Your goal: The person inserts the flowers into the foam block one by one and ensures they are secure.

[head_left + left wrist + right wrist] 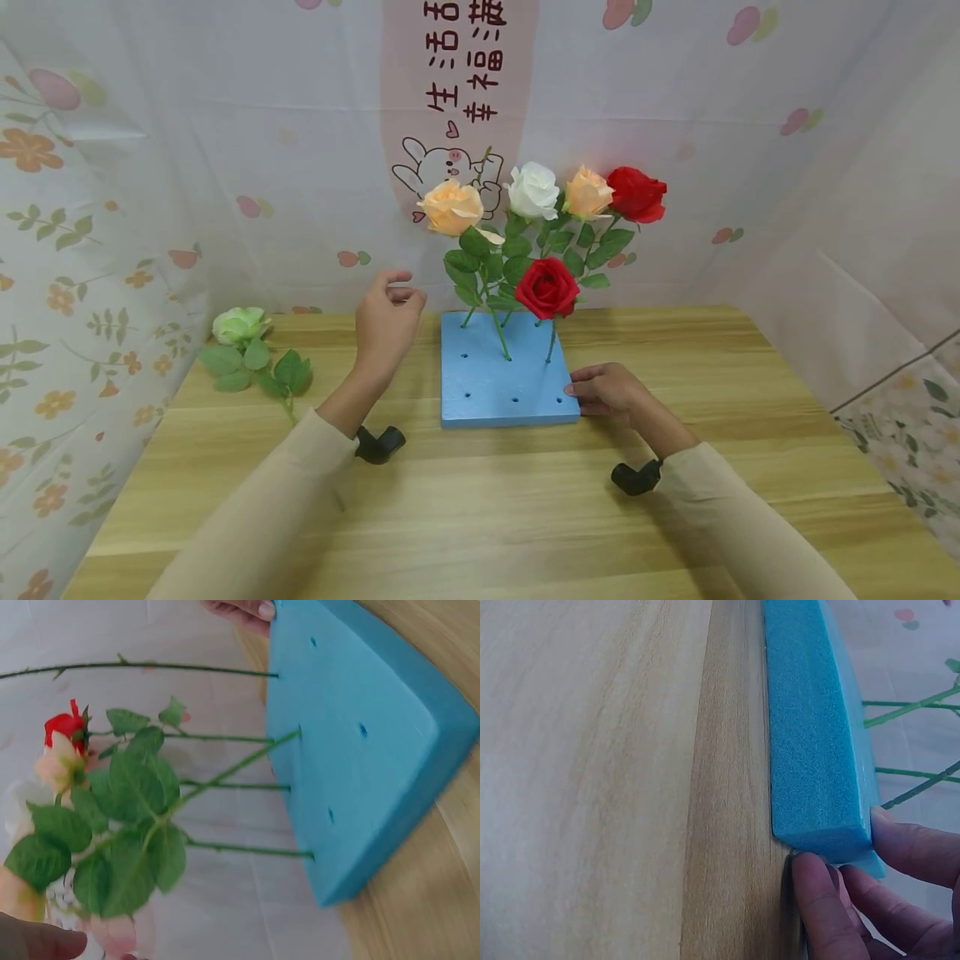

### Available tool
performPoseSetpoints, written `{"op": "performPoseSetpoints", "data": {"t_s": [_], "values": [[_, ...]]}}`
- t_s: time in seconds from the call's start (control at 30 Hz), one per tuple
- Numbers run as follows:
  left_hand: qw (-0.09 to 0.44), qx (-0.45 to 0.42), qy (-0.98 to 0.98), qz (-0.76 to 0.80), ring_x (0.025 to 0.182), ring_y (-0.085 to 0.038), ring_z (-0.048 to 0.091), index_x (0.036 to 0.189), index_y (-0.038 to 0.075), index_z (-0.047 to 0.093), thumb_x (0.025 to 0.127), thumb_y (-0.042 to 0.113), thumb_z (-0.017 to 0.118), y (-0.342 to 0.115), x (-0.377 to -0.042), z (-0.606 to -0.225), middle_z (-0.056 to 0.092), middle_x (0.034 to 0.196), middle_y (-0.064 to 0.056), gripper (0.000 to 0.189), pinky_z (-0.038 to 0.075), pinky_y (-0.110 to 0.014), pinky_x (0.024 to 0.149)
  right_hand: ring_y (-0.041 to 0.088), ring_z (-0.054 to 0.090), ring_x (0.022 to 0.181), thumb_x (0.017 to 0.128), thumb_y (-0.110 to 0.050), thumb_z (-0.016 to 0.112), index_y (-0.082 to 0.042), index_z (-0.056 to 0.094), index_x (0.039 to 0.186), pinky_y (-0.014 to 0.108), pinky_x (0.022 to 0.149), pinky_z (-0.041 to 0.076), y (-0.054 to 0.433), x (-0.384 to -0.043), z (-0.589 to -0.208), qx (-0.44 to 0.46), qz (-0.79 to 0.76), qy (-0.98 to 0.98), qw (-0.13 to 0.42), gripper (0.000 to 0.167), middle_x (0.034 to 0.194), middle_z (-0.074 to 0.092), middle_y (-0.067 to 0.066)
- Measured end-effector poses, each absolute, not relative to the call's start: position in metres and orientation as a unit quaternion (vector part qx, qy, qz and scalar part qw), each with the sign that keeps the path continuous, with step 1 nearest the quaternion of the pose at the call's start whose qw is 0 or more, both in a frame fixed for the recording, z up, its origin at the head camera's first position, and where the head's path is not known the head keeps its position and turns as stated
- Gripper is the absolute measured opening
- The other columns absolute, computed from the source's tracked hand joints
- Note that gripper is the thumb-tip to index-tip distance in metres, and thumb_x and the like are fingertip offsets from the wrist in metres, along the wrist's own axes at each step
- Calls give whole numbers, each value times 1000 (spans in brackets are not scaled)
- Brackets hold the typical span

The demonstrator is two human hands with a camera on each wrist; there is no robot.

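Observation:
A blue foam board (487, 408) with holes lies on the table, and several artificial roses stand in it. At its right edge my right hand (609, 390) grips the board, thumb on top and fingers against the side in the right wrist view. My left hand (388, 321) hovers left of the flowers, fingers loosely bent, holding nothing. Nearest to it is a peach rose (452, 208), its green stem tilted. Behind are a white rose (534, 191), another peach rose (588, 194) and a red rose (637, 195). A second red rose (548, 288) stands in front at the right.
A pale green rose (240, 326) with leaves lies on the wooden table (480, 517) at the left. Several holes show along the board's front and left. A printed curtain (300, 167) hangs behind the table and at both sides.

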State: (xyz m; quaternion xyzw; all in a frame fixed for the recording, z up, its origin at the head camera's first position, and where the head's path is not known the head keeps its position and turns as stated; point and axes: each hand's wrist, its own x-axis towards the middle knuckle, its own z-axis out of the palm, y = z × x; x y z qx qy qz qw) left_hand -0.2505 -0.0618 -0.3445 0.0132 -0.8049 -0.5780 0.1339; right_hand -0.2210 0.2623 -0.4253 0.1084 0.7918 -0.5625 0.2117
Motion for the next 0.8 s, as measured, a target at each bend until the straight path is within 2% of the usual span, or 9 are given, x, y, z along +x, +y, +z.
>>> {"op": "performPoseSetpoints", "data": {"t_s": [0.13,0.27,0.4,0.57,0.67,0.73,0.8], "values": [[124,49,-809,-572,85,-24,64,124,13,60,92,20,62,-84,-248,-346,72,104,-8,32,45,-29,57,14,64,91,92,-12,66,12,46,136,34,84,58,262,-222,-424,108,-560,793,212,54,115,65,16],[113,76,-803,-580,88,-22,65,127,11,60,94,20,61,-103,-245,-347,71,109,-11,34,44,-25,56,13,65,89,92,-12,66,12,47,135,32,82,58,263,-223,-425,110,-562,792,212,53,114,64,16],[110,99,-795,-589,84,-20,64,129,10,59,94,21,60,-119,-240,-347,70,112,-14,36,42,-23,53,13,66,87,91,-11,66,12,47,135,32,81,58,264,-224,-428,112,-568,787,213,53,114,65,16],[105,134,-791,-588,85,-15,61,132,10,56,94,22,59,-139,-234,-350,68,114,-14,40,45,-23,60,14,66,90,92,-13,66,12,46,136,32,82,58,264,-223,-430,107,-565,791,211,54,118,63,19],[111,152,-803,-566,77,-10,60,132,10,56,94,23,58,-154,-230,-354,69,113,-14,40,46,-22,58,15,65,91,92,-13,67,11,47,136,33,83,58,263,-223,-431,108,-561,793,210,54,119,63,20],[118,158,-811,-551,67,-7,59,132,9,57,93,22,58,-163,-228,-359,69,112,-15,40,45,-21,52,16,65,92,92,-13,67,11,46,136,34,83,58,263,-222,-431,107,-560,794,211,54,120,63,20],[117,158,-813,-549,54,-4,52,134,8,54,93,19,55,-172,-225,-363,68,113,-16,42,42,-19,45,16,65,92,92,-13,67,11,47,136,34,83,58,263,-222,-430,107,-560,794,210,54,119,63,20]]}}
